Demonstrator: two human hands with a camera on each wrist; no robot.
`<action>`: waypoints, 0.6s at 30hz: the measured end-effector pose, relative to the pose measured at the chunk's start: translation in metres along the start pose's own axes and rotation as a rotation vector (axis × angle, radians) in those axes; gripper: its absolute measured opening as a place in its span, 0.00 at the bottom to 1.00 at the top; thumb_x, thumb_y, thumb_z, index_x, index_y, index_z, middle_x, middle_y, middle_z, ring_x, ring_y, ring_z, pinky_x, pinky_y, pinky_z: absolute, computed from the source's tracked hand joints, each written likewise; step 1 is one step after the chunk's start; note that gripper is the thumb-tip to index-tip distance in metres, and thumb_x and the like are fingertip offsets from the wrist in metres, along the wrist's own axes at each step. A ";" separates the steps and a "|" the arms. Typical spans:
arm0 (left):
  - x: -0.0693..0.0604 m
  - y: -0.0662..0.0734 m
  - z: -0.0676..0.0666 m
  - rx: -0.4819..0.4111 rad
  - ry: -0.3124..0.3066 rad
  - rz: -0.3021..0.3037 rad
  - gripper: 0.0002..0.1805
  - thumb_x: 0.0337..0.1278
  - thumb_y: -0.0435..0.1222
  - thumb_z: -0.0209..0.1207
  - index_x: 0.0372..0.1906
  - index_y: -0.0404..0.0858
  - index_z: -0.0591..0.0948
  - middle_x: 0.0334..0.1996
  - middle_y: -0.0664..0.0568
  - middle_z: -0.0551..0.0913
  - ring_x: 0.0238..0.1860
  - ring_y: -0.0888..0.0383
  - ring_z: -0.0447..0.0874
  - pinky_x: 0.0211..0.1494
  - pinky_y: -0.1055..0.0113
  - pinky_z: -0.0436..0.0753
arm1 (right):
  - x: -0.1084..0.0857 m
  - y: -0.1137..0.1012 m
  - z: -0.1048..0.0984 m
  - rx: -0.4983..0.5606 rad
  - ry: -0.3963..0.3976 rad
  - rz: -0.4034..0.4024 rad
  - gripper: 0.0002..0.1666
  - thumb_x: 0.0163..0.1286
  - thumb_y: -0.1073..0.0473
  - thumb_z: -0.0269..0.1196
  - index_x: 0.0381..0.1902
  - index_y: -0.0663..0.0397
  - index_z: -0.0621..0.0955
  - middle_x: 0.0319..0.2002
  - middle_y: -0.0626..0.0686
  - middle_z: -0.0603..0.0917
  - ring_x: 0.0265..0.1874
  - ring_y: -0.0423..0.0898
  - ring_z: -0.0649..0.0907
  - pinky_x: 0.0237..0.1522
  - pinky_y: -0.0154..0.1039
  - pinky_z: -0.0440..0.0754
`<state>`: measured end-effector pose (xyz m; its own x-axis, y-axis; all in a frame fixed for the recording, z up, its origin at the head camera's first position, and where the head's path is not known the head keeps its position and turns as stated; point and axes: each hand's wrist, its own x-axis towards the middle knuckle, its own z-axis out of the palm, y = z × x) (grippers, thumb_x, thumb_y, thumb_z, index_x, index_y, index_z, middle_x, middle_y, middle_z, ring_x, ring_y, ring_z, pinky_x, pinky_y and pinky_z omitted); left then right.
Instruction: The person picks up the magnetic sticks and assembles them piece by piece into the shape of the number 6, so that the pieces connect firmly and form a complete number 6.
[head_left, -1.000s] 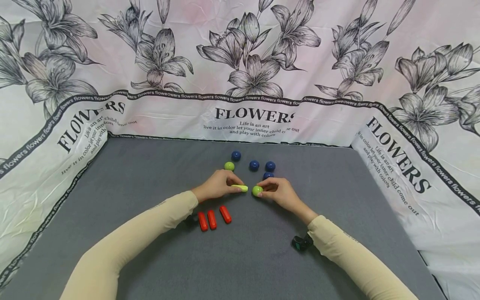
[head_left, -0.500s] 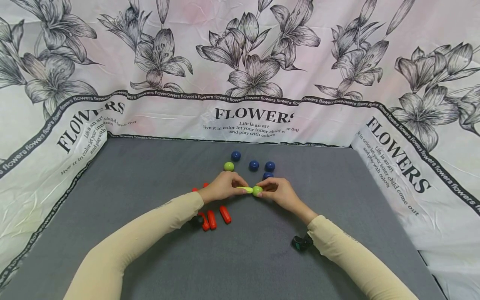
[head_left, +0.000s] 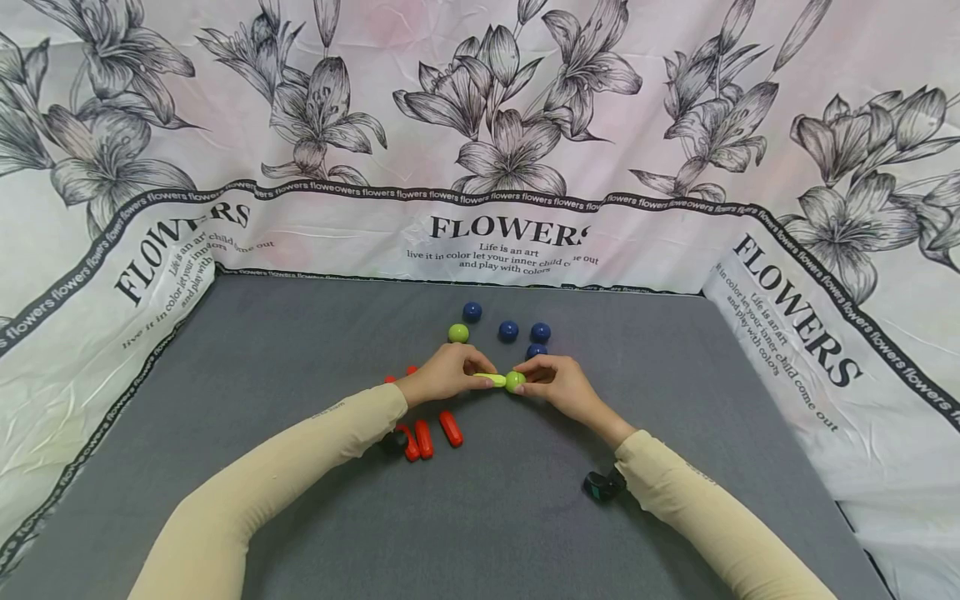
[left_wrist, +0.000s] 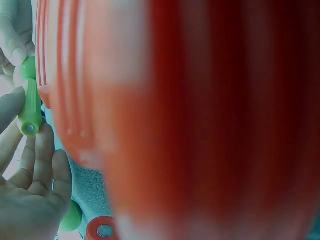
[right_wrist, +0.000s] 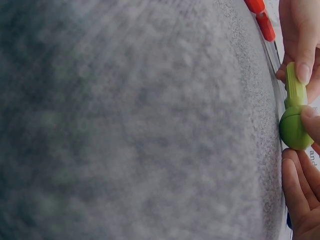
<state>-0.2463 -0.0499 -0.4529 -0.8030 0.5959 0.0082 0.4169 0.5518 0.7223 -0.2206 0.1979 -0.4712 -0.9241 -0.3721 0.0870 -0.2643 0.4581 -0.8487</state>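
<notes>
My left hand pinches a yellow-green stick between thumb and fingers. The thumb and fingers of my right hand hold a green ball. In the head view the stick's right end touches the ball. The right wrist view has the ribbed stick against the ball. In the left wrist view the stick shows a round metallic spot on its near end, with the ball beyond it.
Behind the hands lie another green ball and several blue balls. Red sticks lie in front of and behind my left forearm, partly covered by it. A large blurred red shape fills much of the left wrist view.
Since a second ago my left hand has moved slightly right, bringing the stick against the green ball. Red pieces have come into sight behind the left wrist. The right hand has stayed in place.
</notes>
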 end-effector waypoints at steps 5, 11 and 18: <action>0.000 0.000 0.000 -0.007 -0.003 -0.010 0.10 0.59 0.42 0.68 0.45 0.46 0.88 0.42 0.55 0.87 0.40 0.62 0.80 0.47 0.70 0.81 | 0.000 -0.001 0.000 0.002 -0.001 0.003 0.17 0.59 0.57 0.74 0.47 0.51 0.87 0.42 0.54 0.89 0.37 0.40 0.87 0.40 0.31 0.84; 0.001 0.001 -0.001 -0.020 -0.004 -0.016 0.11 0.58 0.42 0.68 0.44 0.46 0.88 0.41 0.55 0.86 0.40 0.63 0.80 0.45 0.71 0.81 | -0.001 -0.001 0.000 -0.004 0.009 -0.003 0.17 0.59 0.59 0.73 0.47 0.55 0.86 0.42 0.58 0.88 0.38 0.45 0.87 0.40 0.29 0.83; 0.001 -0.001 -0.012 -0.083 0.033 -0.010 0.15 0.59 0.42 0.67 0.49 0.40 0.87 0.43 0.52 0.87 0.40 0.61 0.83 0.44 0.70 0.83 | -0.006 -0.023 -0.001 0.004 -0.012 0.003 0.18 0.61 0.65 0.71 0.49 0.64 0.84 0.44 0.64 0.87 0.41 0.57 0.87 0.40 0.27 0.83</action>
<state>-0.2527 -0.0574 -0.4455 -0.8209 0.5706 0.0227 0.3735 0.5065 0.7771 -0.2094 0.1908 -0.4518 -0.9217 -0.3800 0.0781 -0.2601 0.4558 -0.8513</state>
